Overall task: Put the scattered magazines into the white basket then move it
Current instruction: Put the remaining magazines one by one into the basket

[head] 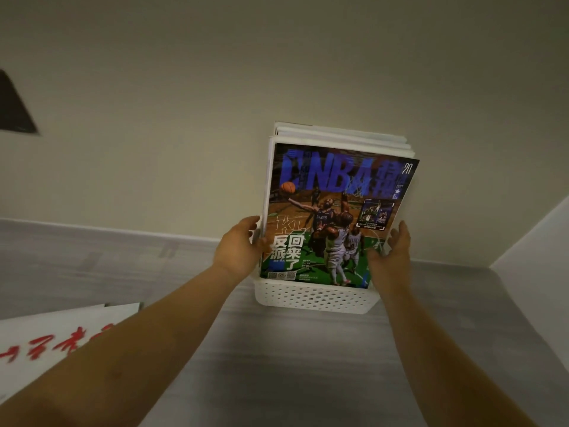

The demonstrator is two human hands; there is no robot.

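Head view tbh: the magazines [335,217] are being steadied upright in the white basket [311,298] on the table [277,365], gripped by the left hand [243,248]'s curled fingers and braced by the right hand [397,251]'s straightish fingers, so they're probably best being tamped level before lifting.

wall [215,87] close behind basket [311,298], sheet [46,340] front-left

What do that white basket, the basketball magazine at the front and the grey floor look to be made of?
The white basket is probably moulded plastic with a matt finish, judging by the even rows of round holes in its wall. The front magazine looks like thin paper with a coated cover, with saturated print and a slight sheen. The floor has grey wood-grain streaks; it could be laminate, vinyl or tile.
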